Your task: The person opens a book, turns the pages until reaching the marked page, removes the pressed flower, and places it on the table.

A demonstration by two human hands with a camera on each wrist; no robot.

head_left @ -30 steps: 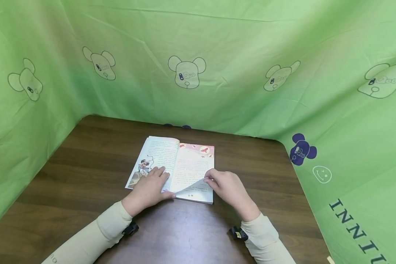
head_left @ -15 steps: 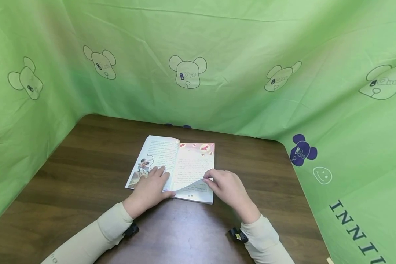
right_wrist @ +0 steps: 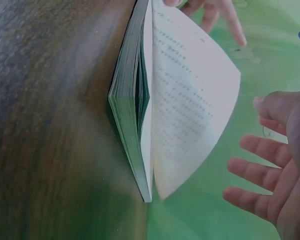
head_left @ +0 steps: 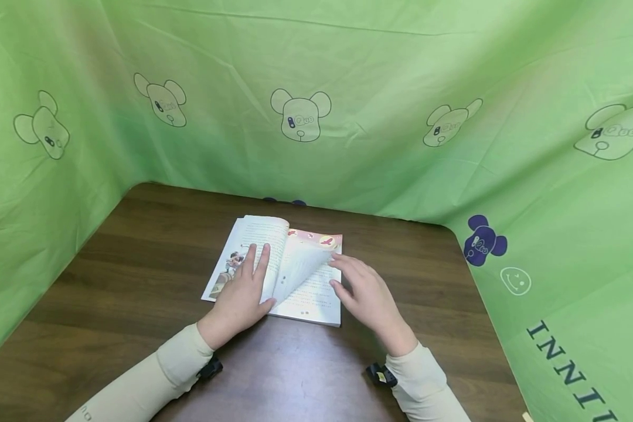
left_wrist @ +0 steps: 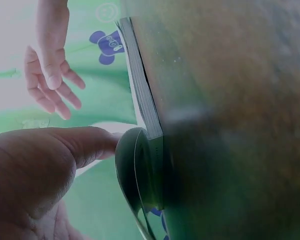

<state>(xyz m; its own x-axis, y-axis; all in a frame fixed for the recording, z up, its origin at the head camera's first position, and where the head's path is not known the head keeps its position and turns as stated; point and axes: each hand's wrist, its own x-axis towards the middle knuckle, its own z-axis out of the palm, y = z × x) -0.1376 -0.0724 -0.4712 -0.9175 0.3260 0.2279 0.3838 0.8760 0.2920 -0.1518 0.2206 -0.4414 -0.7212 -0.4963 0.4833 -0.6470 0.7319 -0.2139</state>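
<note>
An open book (head_left: 311, 313) with printed text lies on the table. My left hand (head_left: 237, 302) rests on its left-hand page, beside a coloured drawing of a figure, with the fingers spread and the thumb near the bottom of the spine. One page (right_wrist: 195, 105) stands raised and curved over the right half. My right hand (head_left: 366, 293) is just right of that page. In the right wrist view its fingers are loosely bent and apart from the paper. The left wrist view shows my left thumb (left_wrist: 97, 145) touching curled pages by the spine.
The dark wooden table (head_left: 137, 258) extends around the book. Green cloth (head_left: 348, 164) printed with bear heads encloses its back and sides. A small pale object (head_left: 527, 417) shows at the lower right table edge. Each wrist wears a black camera.
My right hand has let go of the page corner, and its fingers have spread. The page has swung up and leftward. My left hand's fingers have straightened and lifted slightly, with another page now under them.
</note>
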